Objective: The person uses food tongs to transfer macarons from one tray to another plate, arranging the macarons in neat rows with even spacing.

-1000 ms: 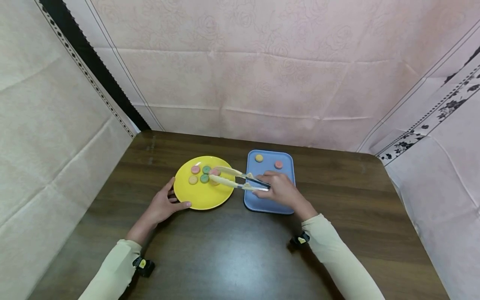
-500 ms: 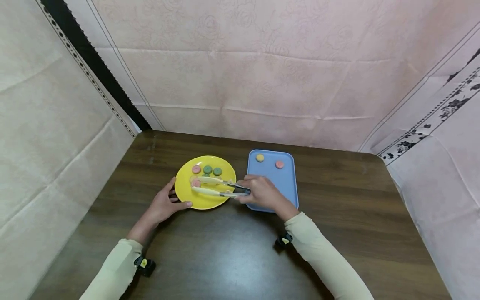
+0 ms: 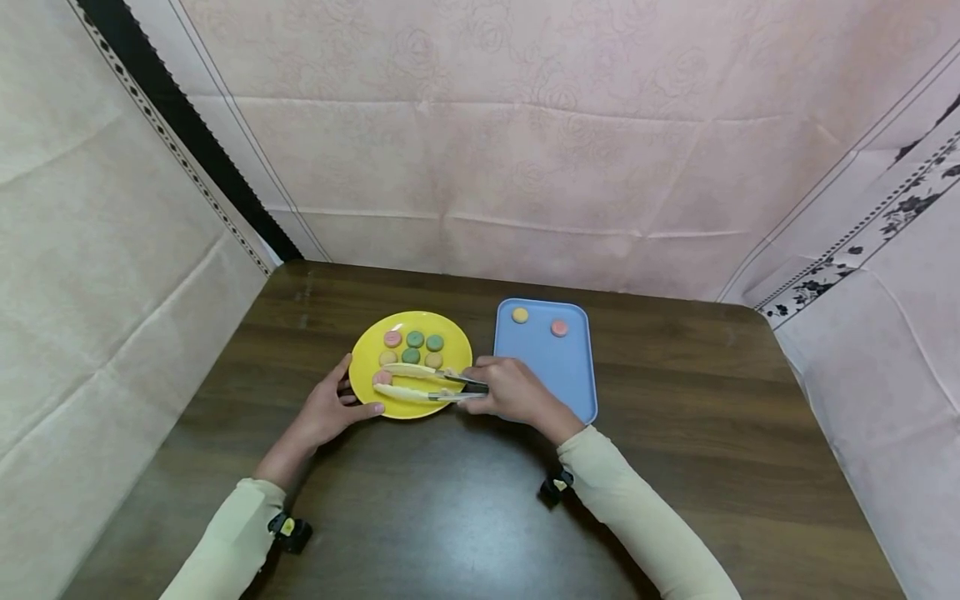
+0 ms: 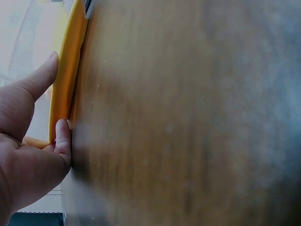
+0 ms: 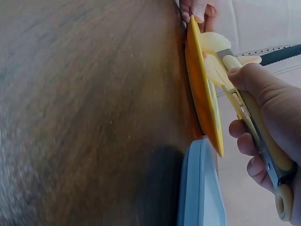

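Observation:
My left hand (image 3: pixel 322 417) holds the yellow plate (image 3: pixel 456 357) at its left side, thumb on the near rim. In the left wrist view its fingers reach around the plate's edge (image 4: pixel 68 66). My right hand (image 3: pixel 513 392) grips a pair of tongs (image 3: pixel 405 392) with pale tips, which lie low over the plate. A pink disc (image 3: pixel 382 377), small and cookie-like, sits between the tong tips at the plate's left. Behind the tongs are a pink disc (image 3: pixel 392 338), green discs (image 3: pixel 415 339) and yellow discs (image 3: pixel 387 357).
Just right of the plate lies a blue tray (image 3: pixel 562 367) bearing a yellow disc (image 3: pixel 520 315) and a pink disc (image 3: pixel 559 328). My right forearm crosses its near side. Pale cloth (image 3: pixel 480 167) hangs behind the brown wooden table (image 3: pixel 712 400).
From over the plate's right part, the tongs have moved left and nearer with the pink disc, following my right hand. The left hand stays on the plate.

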A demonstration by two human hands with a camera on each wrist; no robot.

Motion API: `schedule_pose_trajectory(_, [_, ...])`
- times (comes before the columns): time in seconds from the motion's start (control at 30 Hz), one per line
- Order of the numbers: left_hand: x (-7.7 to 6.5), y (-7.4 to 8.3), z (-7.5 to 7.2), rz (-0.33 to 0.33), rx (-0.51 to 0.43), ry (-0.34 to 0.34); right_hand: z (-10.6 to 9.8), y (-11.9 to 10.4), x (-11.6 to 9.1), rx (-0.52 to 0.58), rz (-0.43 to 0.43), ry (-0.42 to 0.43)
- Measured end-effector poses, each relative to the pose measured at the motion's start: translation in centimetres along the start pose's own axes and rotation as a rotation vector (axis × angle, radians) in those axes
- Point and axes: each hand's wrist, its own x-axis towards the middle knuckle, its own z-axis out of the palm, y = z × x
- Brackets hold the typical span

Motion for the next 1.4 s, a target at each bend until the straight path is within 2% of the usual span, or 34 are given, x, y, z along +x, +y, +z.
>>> schedule_pose_trajectory(0.23, [0.0, 0.1, 0.0, 0.006, 0.006, -0.003, 0.0, -0.1, -0.1, -0.006, 0.001, 0.021])
schedule_pose_trajectory(0.47, [0.0, 0.1, 0.1, 0.023, -0.006, -0.001, -1.4, 0.3, -1.3, -0.01, 0.035, 0.034])
schedule_pose_trajectory(0.6, [0.1, 0.1, 0.2, 0.024, -0.006, -0.002, -2.7, 0.6, -2.5, -0.02, 0.071, 0.057])
schedule_pose_trajectory(0.83, [0.1, 0.1, 0.2, 0.023, 0.003, -0.004, -5.1, 2.2, -5.0, -0.079, 0.11, 0.163])
schedule_pose_trajectory(0.97, [0.0, 0.0, 0.1, 0.025, 0.01, -0.004, -7.0, 3.1, -6.4, -0.094, 0.162, 0.209])
schedule_pose_trajectory(1.2, [0.0, -0.4, -0.2, 0.022, 0.003, -0.003, -10.7, 5.5, -9.6, -0.182, 0.225, 0.227])
schedule_pose_trajectory(1.4, [0.2, -0.4, -0.1, 0.029, -0.002, -0.011, -12.8, 8.5, -12.4, -0.249, 0.301, 0.206])
